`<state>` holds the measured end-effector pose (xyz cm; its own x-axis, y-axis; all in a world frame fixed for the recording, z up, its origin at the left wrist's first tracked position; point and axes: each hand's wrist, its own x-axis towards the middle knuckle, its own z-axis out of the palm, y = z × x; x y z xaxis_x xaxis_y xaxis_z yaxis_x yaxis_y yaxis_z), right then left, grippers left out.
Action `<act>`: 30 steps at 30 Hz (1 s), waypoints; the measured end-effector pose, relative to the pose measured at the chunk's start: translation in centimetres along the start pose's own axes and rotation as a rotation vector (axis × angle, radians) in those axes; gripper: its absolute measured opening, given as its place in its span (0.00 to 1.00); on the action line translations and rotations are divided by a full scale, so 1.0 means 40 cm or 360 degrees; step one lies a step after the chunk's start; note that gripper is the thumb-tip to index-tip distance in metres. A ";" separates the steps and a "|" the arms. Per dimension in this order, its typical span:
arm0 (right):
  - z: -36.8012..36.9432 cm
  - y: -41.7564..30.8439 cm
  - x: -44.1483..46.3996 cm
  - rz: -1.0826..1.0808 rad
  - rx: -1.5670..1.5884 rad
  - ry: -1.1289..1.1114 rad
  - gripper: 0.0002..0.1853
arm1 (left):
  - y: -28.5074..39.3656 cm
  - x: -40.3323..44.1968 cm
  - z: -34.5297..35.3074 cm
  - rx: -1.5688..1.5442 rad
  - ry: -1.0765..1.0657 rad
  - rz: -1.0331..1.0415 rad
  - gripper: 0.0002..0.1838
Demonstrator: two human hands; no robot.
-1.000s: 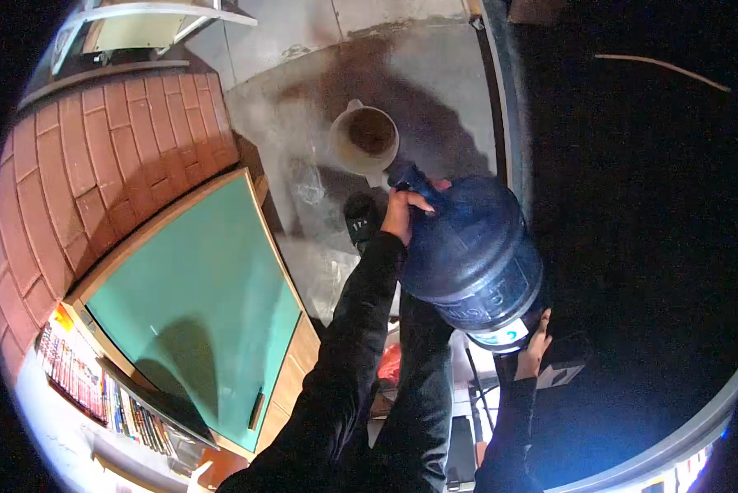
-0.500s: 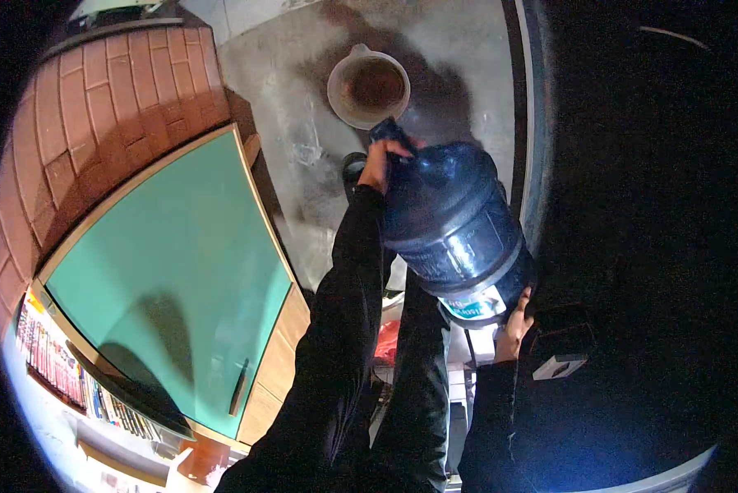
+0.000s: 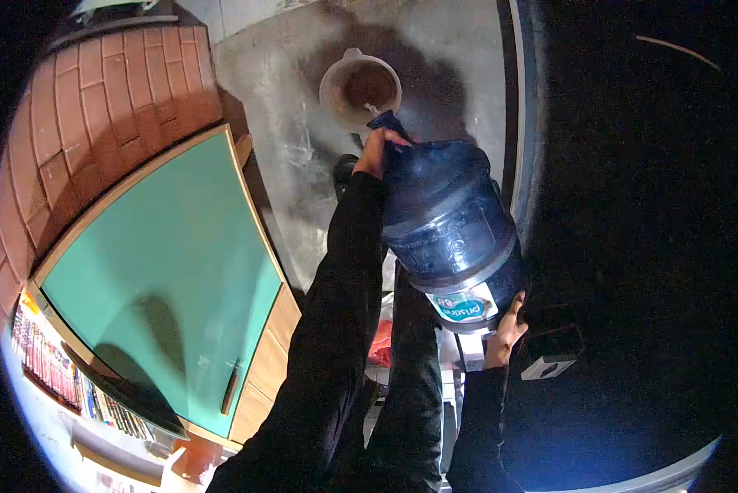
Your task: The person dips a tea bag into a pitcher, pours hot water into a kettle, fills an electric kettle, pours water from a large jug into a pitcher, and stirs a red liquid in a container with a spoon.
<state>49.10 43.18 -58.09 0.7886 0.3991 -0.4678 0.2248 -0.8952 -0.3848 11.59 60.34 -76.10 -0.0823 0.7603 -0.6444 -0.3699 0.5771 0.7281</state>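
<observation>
A large blue water jug (image 3: 443, 214) lies tilted between my hands, its mouth pointing away from me and its white-and-teal label near the base. My left hand (image 3: 375, 154) is wrapped round its neck. At the base end, my right hand (image 3: 509, 330) grips the bottom edge from the right side. Beyond the mouth a round pale bucket (image 3: 329, 94) stands on the floor, its inside brownish. A thin stream of water (image 3: 371, 108) shows between the jug's mouth and the bucket.
Grey floor (image 3: 262, 99) surrounds the bucket. To the left are a green-topped panel with a wooden frame (image 3: 172, 271), reddish brickwork (image 3: 98, 99) and a row of books or discs (image 3: 48, 353). A small white-sided box (image 3: 548, 367) lies on the dark surface at right.
Water now shows at the jug's mouth. The jug has turned slightly, so more of its label shows. Its mouth now overlaps the bucket's near rim in view. Both hands keep their hold.
</observation>
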 end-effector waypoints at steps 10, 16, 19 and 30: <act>-0.015 -0.095 -0.077 0.0272 -0.0294 0.0096 0.54 | -0.049 -0.014 -0.039 -0.0388 0.0009 -0.0185 0.29; -0.010 -0.110 -0.099 0.0057 -0.0098 0.0055 0.48 | 0.003 -0.029 -0.025 0.0057 -0.0082 0.0014 0.32; -0.007 -0.159 -0.139 0.0076 -0.0080 0.0015 0.45 | -0.028 -0.010 -0.067 0.0382 -0.0127 0.0202 0.29; -0.007 -0.053 -0.098 0.0012 -0.0157 0.0132 0.36 | -0.066 -0.001 -0.092 0.0028 -0.0144 -0.0109 0.32</act>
<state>45.70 43.46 -55.20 0.8343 0.3781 -0.4013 0.2707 -0.9150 -0.2993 9.18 57.70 -78.88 0.0268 0.7424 -0.6694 -0.3553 0.6330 0.6878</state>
